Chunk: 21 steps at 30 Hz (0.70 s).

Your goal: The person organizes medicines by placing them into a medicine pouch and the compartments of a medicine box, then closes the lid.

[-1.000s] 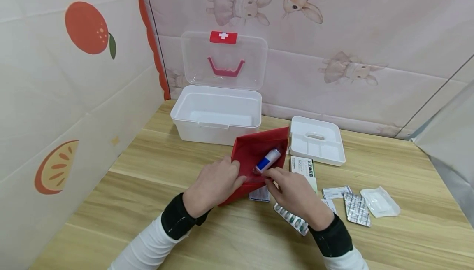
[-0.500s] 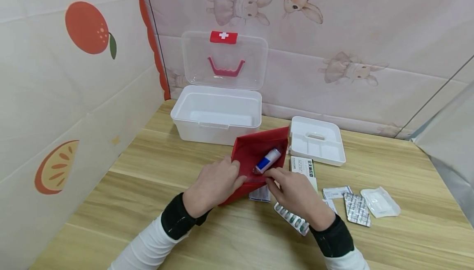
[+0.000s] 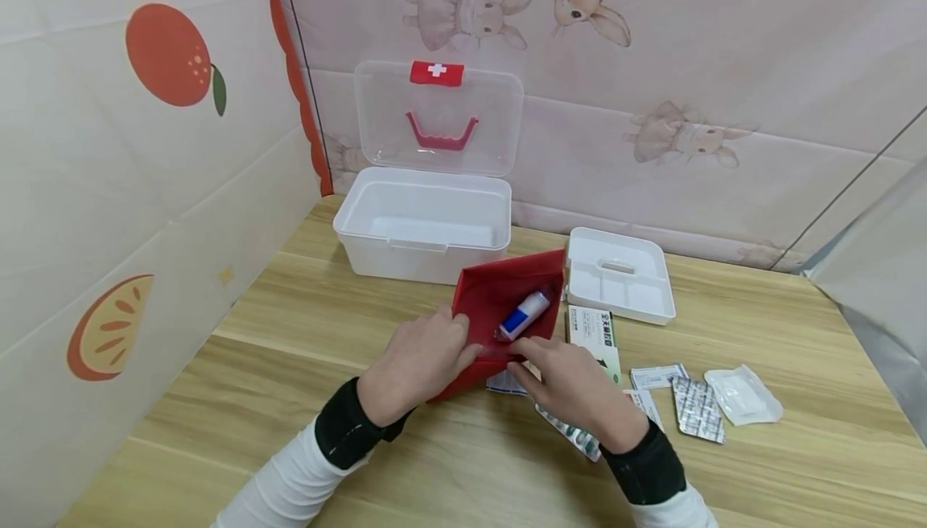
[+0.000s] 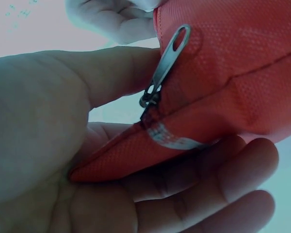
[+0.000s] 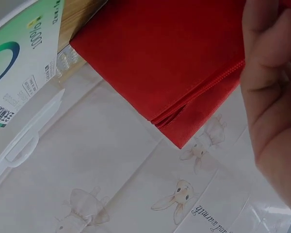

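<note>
Pouch (image 3: 487,290), red, mouth open, in front of white box (image 3: 391,262) | my left hand (image 3: 418,360): fingers clamped round its side, beside zip pull (image 4: 170,58) | right hand (image 3: 575,381): fingers pinching near rim | blue-and-white cylinder (image 3: 525,315): inside | silver blister pack (image 3: 698,409): on bench (image 3: 239,383)

Rabbit-print backdrop (image 3: 572,101) — silver blister pack (image 3: 698,410) beside white plastic dish (image 3: 746,396).

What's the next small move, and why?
Probably send the right hand to the capsule strip: the left hand grips the pouch, its mouth gapes, the tube is inside, and the strip lies outside on the table.
</note>
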Motion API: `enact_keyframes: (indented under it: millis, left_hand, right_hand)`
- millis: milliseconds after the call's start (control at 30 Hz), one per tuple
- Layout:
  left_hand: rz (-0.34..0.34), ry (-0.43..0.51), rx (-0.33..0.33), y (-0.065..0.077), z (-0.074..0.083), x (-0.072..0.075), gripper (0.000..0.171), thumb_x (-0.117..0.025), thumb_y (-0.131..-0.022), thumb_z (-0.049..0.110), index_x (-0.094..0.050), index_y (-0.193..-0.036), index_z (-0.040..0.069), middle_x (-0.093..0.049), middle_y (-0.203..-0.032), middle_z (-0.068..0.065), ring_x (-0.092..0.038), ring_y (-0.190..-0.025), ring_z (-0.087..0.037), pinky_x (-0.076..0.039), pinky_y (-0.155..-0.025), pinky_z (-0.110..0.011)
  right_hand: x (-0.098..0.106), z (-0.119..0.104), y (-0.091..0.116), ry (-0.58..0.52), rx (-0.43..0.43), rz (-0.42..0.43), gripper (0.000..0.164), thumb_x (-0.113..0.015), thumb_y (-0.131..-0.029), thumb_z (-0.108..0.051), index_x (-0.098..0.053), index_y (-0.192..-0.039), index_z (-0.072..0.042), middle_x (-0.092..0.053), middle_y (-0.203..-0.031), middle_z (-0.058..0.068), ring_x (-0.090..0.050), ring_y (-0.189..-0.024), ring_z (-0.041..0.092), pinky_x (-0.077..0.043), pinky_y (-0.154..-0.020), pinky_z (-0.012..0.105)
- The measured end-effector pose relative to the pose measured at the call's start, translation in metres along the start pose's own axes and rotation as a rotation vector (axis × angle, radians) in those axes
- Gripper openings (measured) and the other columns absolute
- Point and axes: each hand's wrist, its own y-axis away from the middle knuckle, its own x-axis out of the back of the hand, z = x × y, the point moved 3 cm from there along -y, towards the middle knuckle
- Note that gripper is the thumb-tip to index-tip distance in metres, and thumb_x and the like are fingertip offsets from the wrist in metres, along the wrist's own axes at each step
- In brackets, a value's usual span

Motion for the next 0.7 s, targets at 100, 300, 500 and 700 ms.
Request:
enact_keyframes:
  millis: [100,300,500,700]
  left_hand:
    - [-0.005,0.0,0.002,0.0,0.0,0.001,0.032,-0.072,-0.091,0.032,-0.066,-0.097,0.001,-0.063,-0.085,-0.013,-0.062,-0.066,-0.02,-0.059,-0.057,-0.035]
    - [-0.014,0.01,0.004,0.001,0.0,0.001,0.031,-0.072,-0.092,0.031,-0.065,-0.097,0.001,-0.063,-0.087,-0.013,-0.062,-0.067,-0.021,-0.059,-0.058,-0.035]
    - [-0.031,0.019,0.013,0.0,0.001,0.001,0.032,-0.071,-0.092,0.032,-0.066,-0.101,0.001,-0.065,-0.091,-0.014,-0.063,-0.07,-0.021,-0.059,-0.06,-0.035]
    - [-0.024,0.024,0.02,0.001,0.0,0.002,0.038,-0.073,-0.091,0.034,-0.068,-0.105,0.0,-0.066,-0.094,-0.014,-0.064,-0.072,-0.02,-0.06,-0.062,-0.035]
  right_hand:
    - [-0.002,0.0,0.0,0.007,-0.005,-0.01,0.022,-0.072,-0.092,-0.021,-0.068,-0.113,-0.016,-0.072,-0.097,-0.004,-0.06,-0.078,0.008,-0.057,-0.073,0.025]
    - [0.002,0.003,0.002,0.032,0.014,0.056,0.021,-0.073,-0.091,-0.017,-0.07,-0.111,-0.013,-0.072,-0.1,0.0,-0.063,-0.076,0.012,-0.055,-0.067,0.023]
    - [0.029,0.019,0.01,0.006,0.015,0.217,0.021,-0.074,-0.088,-0.006,-0.069,-0.108,-0.007,-0.066,-0.108,0.004,-0.056,-0.072,0.01,-0.051,-0.061,0.021]
    - [0.056,0.037,0.02,0.067,-0.096,0.293,0.021,-0.075,-0.084,0.001,-0.068,-0.103,-0.005,-0.064,-0.1,0.007,-0.055,-0.07,0.014,-0.051,-0.059,0.024]
